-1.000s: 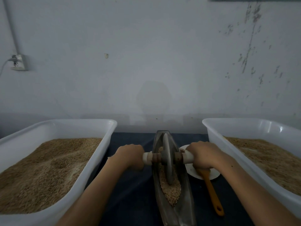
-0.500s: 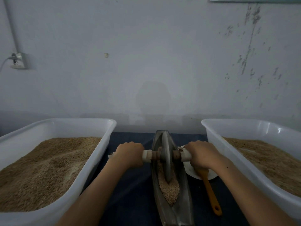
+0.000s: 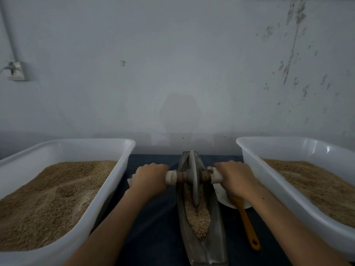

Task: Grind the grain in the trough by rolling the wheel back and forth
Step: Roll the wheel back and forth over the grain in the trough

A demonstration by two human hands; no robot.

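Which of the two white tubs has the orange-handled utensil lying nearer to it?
The right tub; the orange-handled utensil lies just beside its wall, across the trough from the left tub.

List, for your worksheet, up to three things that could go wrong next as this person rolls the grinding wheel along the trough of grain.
1. The wheel sits near the far tip of the trough; pushed further, it might ride off the end.
2. The grain is heaped at the near end, so the returning wheel may spill some over the rim.
3. The right hand works just above the white dish and orange spatula and could knock them.
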